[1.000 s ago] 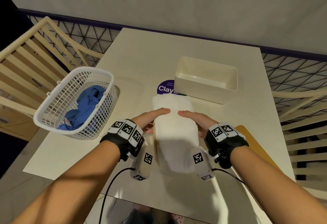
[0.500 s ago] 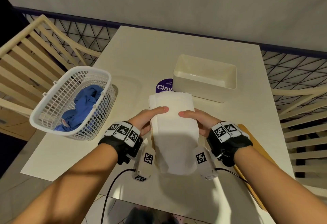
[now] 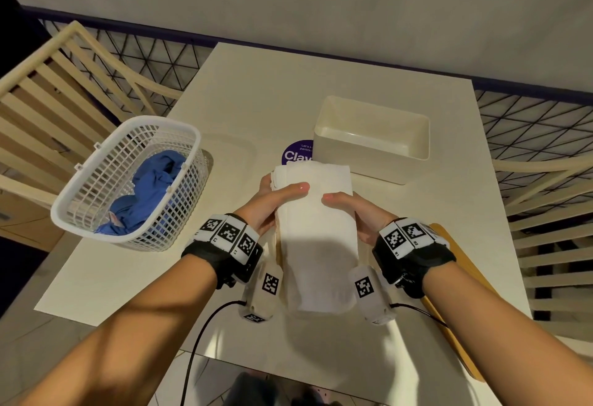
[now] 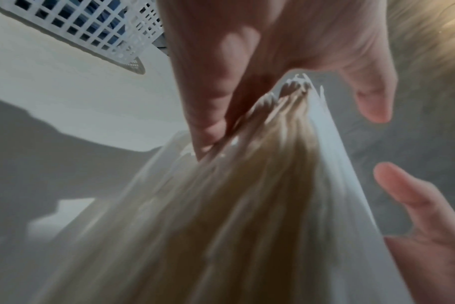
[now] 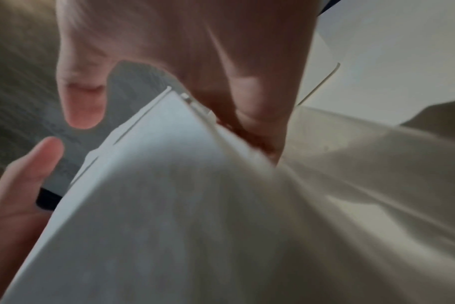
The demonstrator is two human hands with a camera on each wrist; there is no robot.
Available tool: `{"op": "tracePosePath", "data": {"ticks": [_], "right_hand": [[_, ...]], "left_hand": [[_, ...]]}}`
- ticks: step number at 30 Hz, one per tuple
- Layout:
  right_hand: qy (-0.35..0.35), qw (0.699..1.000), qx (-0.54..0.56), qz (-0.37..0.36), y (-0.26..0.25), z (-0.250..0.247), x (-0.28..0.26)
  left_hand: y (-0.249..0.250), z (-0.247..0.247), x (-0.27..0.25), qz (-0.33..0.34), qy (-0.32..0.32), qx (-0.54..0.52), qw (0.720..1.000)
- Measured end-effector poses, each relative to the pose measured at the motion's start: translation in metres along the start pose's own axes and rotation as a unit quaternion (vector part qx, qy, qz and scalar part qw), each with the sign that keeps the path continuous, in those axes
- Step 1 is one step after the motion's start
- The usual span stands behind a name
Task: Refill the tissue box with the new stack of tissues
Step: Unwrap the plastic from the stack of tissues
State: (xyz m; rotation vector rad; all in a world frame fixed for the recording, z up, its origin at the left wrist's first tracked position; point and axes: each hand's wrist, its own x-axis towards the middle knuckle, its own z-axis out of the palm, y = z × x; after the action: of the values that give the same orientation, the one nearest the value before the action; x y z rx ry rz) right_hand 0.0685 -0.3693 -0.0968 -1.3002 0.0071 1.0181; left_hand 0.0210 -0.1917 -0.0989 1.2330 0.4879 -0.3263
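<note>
Pale cream bench (image 3: pixel 250 91), rectangular, far edge close under a light wall. On the left side, overhanging the left edge: white plastic lattice basket (image 3: pixel 96 213) with crumpled blue cloth (image 3: pixel 144 194) inside. Right of centre, toward the far end: open cream tissue box (image 3: pixel 372 161), lidless, resting flat. Just beside its left wall, flat on the surface: round purple sticker (image 3: pixel 295 153) with white lettering, partly hidden. At the near right edge: thin wooden board (image 3: pixel 455 319), lying flat, jutting past the corner. Dark shadows across the near part of the surface.
</note>
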Motion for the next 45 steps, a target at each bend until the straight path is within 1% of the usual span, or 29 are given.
{"op": "tracePosePath", "data": {"ticks": [2, 4, 6, 9, 12, 14, 16, 17, 19, 22, 25, 27, 29, 32, 36, 38, 41, 45], "right_hand": [[0.01, 0.998, -0.069, -0.009, 0.0, 0.004, 0.002], [0.009, 0.994, -0.108, -0.02, 0.0, 0.006, 0.005], [-0.003, 0.993, -0.114, -0.035, 0.0, 0.007, 0.005], [-0.002, 0.993, -0.113, -0.042, 0.0, 0.006, 0.005], [-0.01, 0.993, -0.11, -0.041, -0.001, 0.007, 0.004], [-0.007, 0.997, -0.072, -0.032, 0.0, 0.003, 0.006], [-0.023, 1.0, 0.014, -0.01, 0.002, -0.002, 0.005], [-0.031, 0.999, 0.039, -0.001, 0.002, -0.004, 0.004], [-0.037, 0.999, 0.024, 0.008, 0.0, -0.006, 0.002], [-0.056, 0.998, -0.009, 0.002, -0.007, -0.002, -0.004], [-0.075, 0.995, -0.068, -0.009, -0.012, 0.005, -0.01], [-0.057, 0.991, -0.121, -0.015, -0.014, 0.01, -0.011], [-0.029, 0.989, -0.144, -0.012, -0.013, 0.012, -0.01], [0.001, 0.991, -0.135, -0.015, -0.013, 0.012, -0.013], [0.013, 0.991, -0.129, -0.023, -0.009, 0.011, -0.021], [-0.011, 0.993, -0.112, -0.021, -0.007, 0.008, -0.028], [-0.059, 0.99, -0.125, -0.002, -0.003, 0.005, -0.038], [-0.05, 0.991, -0.117, -0.028, -0.007, 0.0, -0.048]], "left_hand": [[0.001, 0.002, 0.001, -0.004, 0.007, -0.003, 1.0], [0.002, 0.005, 0.001, -0.006, 0.017, 0.001, 1.0], [0.003, 0.009, 0.003, -0.006, 0.032, 0.004, 0.999], [0.004, 0.011, 0.004, 0.002, 0.057, 0.005, 0.998], [0.005, 0.009, 0.003, 0.0, 0.04, 0.018, 0.999], [0.01, 0.007, 0.0, 0.008, 0.016, 0.035, 0.999], [0.02, 0.005, -0.004, 0.008, -0.018, 0.069, 0.997], [0.026, 0.003, -0.005, 0.01, -0.039, 0.097, 0.994], [0.038, -0.001, -0.006, 0.005, -0.074, 0.175, 0.982], [0.061, -0.001, -0.011, -0.037, -0.059, 0.289, 0.955], [0.082, 0.007, -0.018, -0.073, -0.101, 0.419, 0.899], [0.089, 0.014, -0.022, -0.087, -0.134, 0.48, 0.862], [0.092, 0.02, -0.023, -0.103, -0.153, 0.495, 0.849], [0.091, 0.025, -0.023, -0.103, -0.151, 0.497, 0.848], [0.086, 0.028, -0.023, -0.07, -0.117, 0.505, 0.853], [0.087, 0.027, -0.024, -0.053, -0.103, 0.5, 0.858], [0.103, 0.024, -0.035, -0.028, -0.09, 0.492, 0.866], [0.139, 0.015, -0.053, 0.001, -0.068, 0.475, 0.878]]}}
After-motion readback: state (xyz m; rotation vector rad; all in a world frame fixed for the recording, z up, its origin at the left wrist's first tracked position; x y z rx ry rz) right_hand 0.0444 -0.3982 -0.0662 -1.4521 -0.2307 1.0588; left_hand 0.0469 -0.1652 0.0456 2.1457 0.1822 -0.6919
